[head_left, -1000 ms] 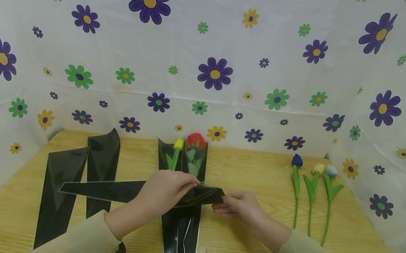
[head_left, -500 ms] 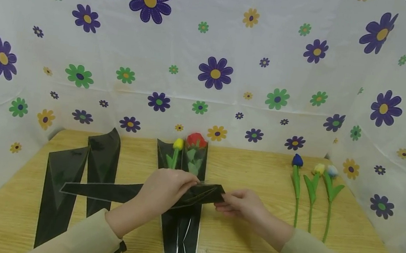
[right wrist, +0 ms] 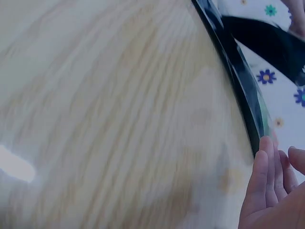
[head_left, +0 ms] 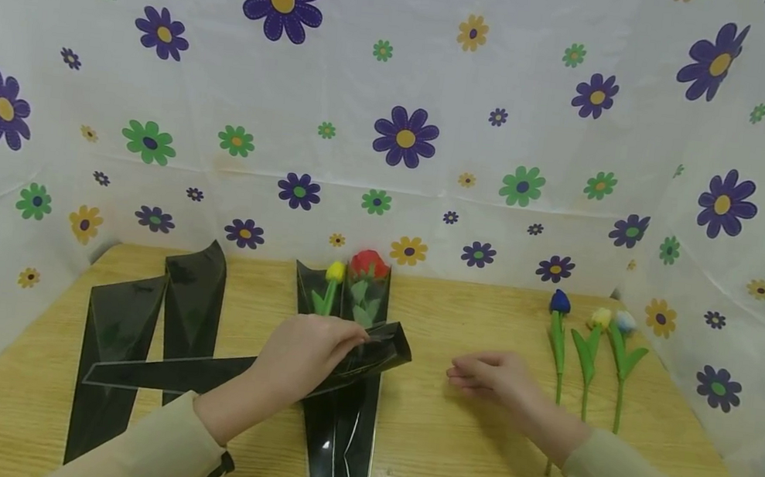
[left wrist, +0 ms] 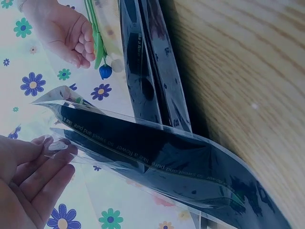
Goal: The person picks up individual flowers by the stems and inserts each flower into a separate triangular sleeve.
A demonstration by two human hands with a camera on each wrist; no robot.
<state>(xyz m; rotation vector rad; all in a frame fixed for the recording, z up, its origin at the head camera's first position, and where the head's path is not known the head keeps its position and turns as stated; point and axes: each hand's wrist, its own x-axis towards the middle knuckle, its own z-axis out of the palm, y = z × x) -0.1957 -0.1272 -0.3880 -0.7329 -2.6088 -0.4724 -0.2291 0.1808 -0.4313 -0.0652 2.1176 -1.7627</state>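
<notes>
My left hand pinches the edge of a black flower sleeve with a clear front. The sleeve is held across the table centre, its wide mouth parted toward the right and its narrow end to the left. Printed lettering shows on this sleeve in the left wrist view. To the right of the mouth, my right hand is apart from it and holds nothing, fingers loosely extended. Beneath the held sleeve lie two filled black sleeves, one with a yellow tulip, the other with a red rose.
Two more black sleeves lie on the left of the wooden table. At the right are a blue tulip, a pale yellow tulip and a light blue tulip. A flower-printed cloth hangs behind.
My right hand has let go of the sleeve's corner and moved right. The sleeve's mouth has opened out and its right end has tilted up, while its narrow end has dropped.
</notes>
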